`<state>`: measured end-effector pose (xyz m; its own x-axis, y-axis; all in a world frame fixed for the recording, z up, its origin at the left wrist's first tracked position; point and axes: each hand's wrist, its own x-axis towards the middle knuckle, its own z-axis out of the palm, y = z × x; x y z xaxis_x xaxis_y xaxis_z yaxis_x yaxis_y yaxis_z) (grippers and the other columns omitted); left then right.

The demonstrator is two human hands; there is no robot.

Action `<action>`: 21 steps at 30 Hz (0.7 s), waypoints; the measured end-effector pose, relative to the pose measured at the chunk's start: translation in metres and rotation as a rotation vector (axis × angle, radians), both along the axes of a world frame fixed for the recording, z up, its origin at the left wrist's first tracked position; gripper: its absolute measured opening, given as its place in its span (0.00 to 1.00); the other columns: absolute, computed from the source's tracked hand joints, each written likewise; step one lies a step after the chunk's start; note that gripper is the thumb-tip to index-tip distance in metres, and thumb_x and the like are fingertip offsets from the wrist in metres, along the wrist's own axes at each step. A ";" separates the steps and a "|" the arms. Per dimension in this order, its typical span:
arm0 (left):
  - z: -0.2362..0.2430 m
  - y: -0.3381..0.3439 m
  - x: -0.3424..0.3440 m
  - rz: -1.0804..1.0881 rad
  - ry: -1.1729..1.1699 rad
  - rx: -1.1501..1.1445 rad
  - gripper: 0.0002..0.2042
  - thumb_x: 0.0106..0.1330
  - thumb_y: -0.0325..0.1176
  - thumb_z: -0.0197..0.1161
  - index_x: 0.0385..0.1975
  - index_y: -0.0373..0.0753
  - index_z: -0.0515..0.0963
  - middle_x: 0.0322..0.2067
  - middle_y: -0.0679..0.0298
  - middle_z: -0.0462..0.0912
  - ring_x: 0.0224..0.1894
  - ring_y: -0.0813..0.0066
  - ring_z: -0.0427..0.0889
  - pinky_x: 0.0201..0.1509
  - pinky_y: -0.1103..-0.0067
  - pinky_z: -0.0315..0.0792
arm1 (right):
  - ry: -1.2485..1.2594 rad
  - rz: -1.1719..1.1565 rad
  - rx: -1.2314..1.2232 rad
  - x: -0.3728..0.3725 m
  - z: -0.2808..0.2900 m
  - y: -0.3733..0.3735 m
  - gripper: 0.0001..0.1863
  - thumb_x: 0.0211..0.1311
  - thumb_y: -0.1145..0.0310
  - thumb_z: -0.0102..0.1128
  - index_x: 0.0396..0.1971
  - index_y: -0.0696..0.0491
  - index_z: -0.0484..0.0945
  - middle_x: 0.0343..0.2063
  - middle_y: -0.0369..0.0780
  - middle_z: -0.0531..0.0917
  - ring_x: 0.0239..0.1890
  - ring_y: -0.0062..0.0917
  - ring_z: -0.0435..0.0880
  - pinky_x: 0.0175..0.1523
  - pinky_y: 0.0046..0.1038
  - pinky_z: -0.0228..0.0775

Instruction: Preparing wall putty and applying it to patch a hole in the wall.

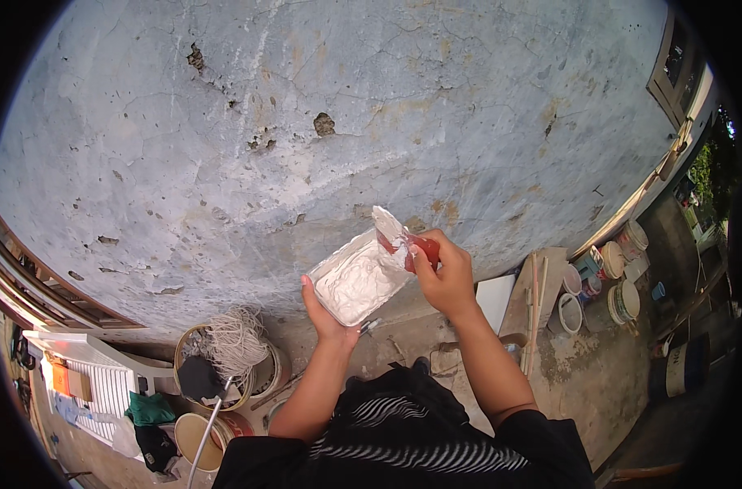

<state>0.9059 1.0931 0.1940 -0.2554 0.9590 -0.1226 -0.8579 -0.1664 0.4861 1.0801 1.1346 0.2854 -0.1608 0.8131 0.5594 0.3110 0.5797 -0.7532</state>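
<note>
My left hand (332, 319) holds a white rectangular tub (316, 278) from below and the side, its fingers mostly hidden underneath. Thick white paste (356, 285) fills much of the tub. In my right hand (447, 273) is a putty knife (420, 251) with a red handle, gripped between thumb and fingers. White paste coats its blade, which is over the tub's far right corner. Beyond both hands rises a pale blue-grey wall (224, 171) with cracks, chipped holes and whitish smears.
At lower left, a bucket (181, 359) holds coiled rope (237, 341) and a dark cloth. Near it stands another bucket (193, 440). Several paint buckets (568, 314) stand at right, beside leaning boards (542, 285). A window frame (45, 281) is set in the wall at left.
</note>
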 end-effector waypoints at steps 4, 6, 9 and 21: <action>0.004 0.002 0.003 0.017 0.032 -0.002 0.42 0.70 0.68 0.41 0.67 0.32 0.65 0.63 0.50 0.74 0.63 0.52 0.76 0.65 0.58 0.72 | 0.009 0.042 -0.040 -0.004 -0.002 -0.009 0.04 0.65 0.76 0.60 0.38 0.59 0.80 0.24 0.40 0.84 0.25 0.19 0.82 0.31 0.23 0.72; 0.005 0.002 0.003 0.021 0.042 -0.002 0.42 0.70 0.68 0.41 0.67 0.33 0.65 0.63 0.50 0.74 0.62 0.52 0.77 0.65 0.58 0.72 | 0.102 0.015 0.036 -0.004 -0.005 -0.010 0.04 0.65 0.76 0.61 0.38 0.59 0.80 0.24 0.40 0.84 0.25 0.18 0.82 0.32 0.23 0.73; -0.002 0.005 0.002 0.020 0.043 0.000 0.42 0.70 0.69 0.41 0.67 0.33 0.65 0.63 0.50 0.74 0.62 0.51 0.77 0.63 0.56 0.74 | -0.016 0.114 -0.014 -0.004 0.001 -0.015 0.04 0.65 0.76 0.61 0.38 0.59 0.80 0.24 0.40 0.85 0.26 0.16 0.81 0.32 0.22 0.73; -0.021 -0.002 -0.003 -0.030 0.045 0.041 0.43 0.69 0.70 0.39 0.69 0.37 0.63 0.65 0.51 0.72 0.61 0.47 0.77 0.54 0.45 0.76 | -0.020 0.015 -0.181 0.006 -0.017 -0.021 0.06 0.66 0.72 0.63 0.39 0.58 0.80 0.28 0.40 0.84 0.28 0.18 0.80 0.36 0.21 0.73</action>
